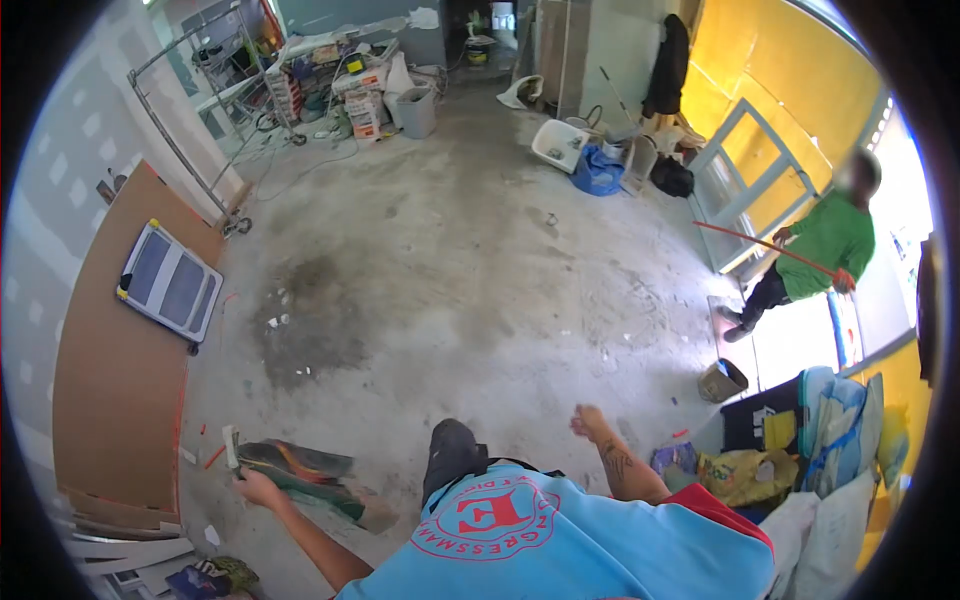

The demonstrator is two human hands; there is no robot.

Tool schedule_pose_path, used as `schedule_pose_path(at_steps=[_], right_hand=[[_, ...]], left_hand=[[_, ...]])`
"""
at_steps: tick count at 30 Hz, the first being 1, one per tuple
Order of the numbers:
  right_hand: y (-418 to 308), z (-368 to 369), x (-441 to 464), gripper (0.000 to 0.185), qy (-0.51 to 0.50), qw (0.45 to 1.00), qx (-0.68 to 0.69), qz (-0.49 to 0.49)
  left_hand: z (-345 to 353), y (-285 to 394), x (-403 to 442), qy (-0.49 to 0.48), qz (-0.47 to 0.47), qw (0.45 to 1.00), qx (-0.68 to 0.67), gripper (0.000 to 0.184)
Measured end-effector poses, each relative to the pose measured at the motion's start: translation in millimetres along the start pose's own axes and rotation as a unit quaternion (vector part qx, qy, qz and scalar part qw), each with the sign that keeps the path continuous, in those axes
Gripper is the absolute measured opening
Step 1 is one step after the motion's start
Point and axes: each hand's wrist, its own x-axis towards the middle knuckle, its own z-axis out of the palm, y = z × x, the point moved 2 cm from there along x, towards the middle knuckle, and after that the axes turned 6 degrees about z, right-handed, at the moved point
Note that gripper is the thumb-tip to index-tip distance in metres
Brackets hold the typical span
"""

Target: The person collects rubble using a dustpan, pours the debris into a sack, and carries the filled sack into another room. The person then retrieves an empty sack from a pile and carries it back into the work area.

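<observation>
At the lower left, my left hand is closed around a short upright tool with a pale, whitish head and a darker lower part. Its exact kind is too small to make out. Below and to the right of that hand, a dark green and orange sheet or bag lies on the concrete floor. My right hand is held out over the floor in front of my body, fingers loosely curled and apart, with nothing visible in it. A knee in dark trousers shows between my arms.
A person in green holds a long red pole at right. A bucket and bags stand nearby. Brown board and a folded platform lean left. Scaffold, sacks and tub are farther back.
</observation>
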Motion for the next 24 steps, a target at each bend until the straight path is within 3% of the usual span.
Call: schedule_pose_path(at_steps=[1, 2, 4, 6, 8, 11, 13, 14, 16, 20, 22, 24], right_hand=[[-49, 38, 22, 0.022, -0.048, 0.993, -0.055, -0.092], [-100, 86, 12, 0.025, -0.034, 0.984, -0.073, -0.158], [-206, 187, -33, 0.03, -0.1, 0.973, -0.111, -0.178], [-284, 273, -39, 0.033, -0.147, 0.951, -0.137, -0.235], [-343, 342, -38, 0.033, -0.162, 0.935, -0.16, -0.271], [-412, 423, -38, 0.037, -0.179, 0.887, -0.268, -0.329], [-471, 466, -47, 0.043, -0.15, 0.79, -0.346, -0.483], [-496, 483, -42, 0.043, -0.152, 0.79, -0.343, -0.485], [-546, 511, -27, 0.048, -0.077, 0.709, -0.329, -0.618], [-648, 536, 51, 0.043, -0.003, 0.717, -0.296, -0.631], [-703, 527, 78, 0.036, 0.014, 0.835, -0.257, -0.486], [-766, 526, 113, 0.03, 0.038, 0.82, -0.207, -0.533]], left_hand=[[29, 11, 7, 0.029, 0.031, 0.999, 0.018, 0.044], [55, 21, 11, 0.054, 0.064, 0.995, 0.048, 0.044], [124, 47, 31, 0.088, 0.116, 0.987, 0.066, 0.042], [187, 125, 26, 0.059, 0.077, 0.995, 0.02, 0.037], [260, 193, 31, 0.063, 0.119, 0.989, -0.057, 0.031], [382, 280, 42, -0.026, 0.127, 0.982, -0.136, 0.03], [448, 361, 17, -0.095, 0.162, 0.966, -0.177, 0.03], [478, 397, 2, -0.13, 0.179, 0.957, -0.188, 0.031], [556, 446, -31, -0.184, 0.292, 0.905, -0.248, 0.033], [678, 548, -98, -0.293, 0.315, 0.852, -0.299, 0.029], [725, 593, -119, -0.381, 0.235, 0.84, -0.306, 0.026], [789, 640, -130, -0.387, 0.244, 0.827, -0.328, 0.026]])
